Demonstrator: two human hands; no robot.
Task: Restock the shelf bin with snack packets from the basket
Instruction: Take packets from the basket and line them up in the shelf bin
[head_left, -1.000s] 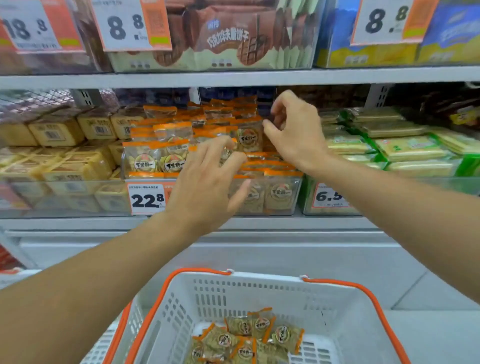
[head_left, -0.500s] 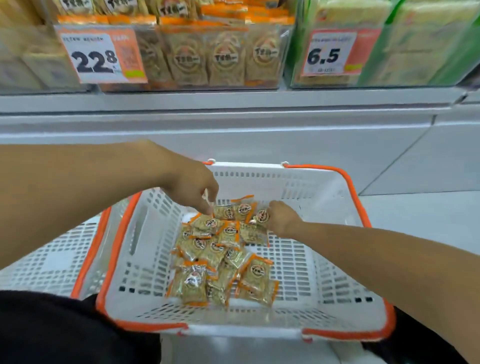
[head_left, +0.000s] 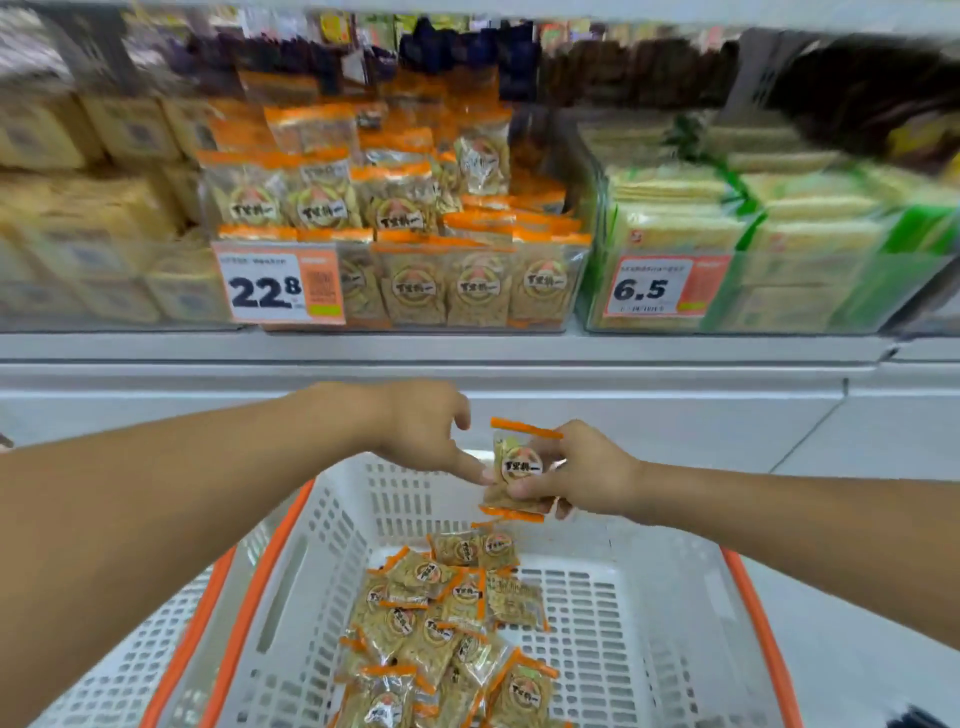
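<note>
The right hand (head_left: 576, 470) has a snack packet (head_left: 519, 467) up above the basket, fingers and thumb curled round its right side, the packet upright with one orange sealed edge at the top and the other at the bottom, its round label facing the camera. In comes the left hand (head_left: 423, 431) from the other side, one straight finger reaching across and touching the packet's left edge, the rest of its fingers loosely bent and holding nothing. Both hands meet just over the far wall of the white basket (head_left: 670, 597), a slotted plastic one with an orange rim and handles. Down on its floor lies the pile of matching packets (head_left: 447, 623), clear wrappers with orange ends, heaped and overlapping toward the near left, some label up, some tilted. Look up past the hands and there is the shelf edge (head_left: 467, 348), pale grey, running right across. On it, straight ahead, stands the clear shelf bin (head_left: 447, 291), packed with the same orange-edged packets, a front row standing upright against the clear wall and more stacked loosely above and behind. A price tag reading 22.8 (head_left: 280, 286) is fixed at the bin's left front. Just beside it on the right sits a bin of green-wrapped packs (head_left: 753, 244) with a 6.5 tag (head_left: 657, 288); on the left, yellow packs (head_left: 93, 223), blurred. The back of the shelf is too smeared to read.
</note>
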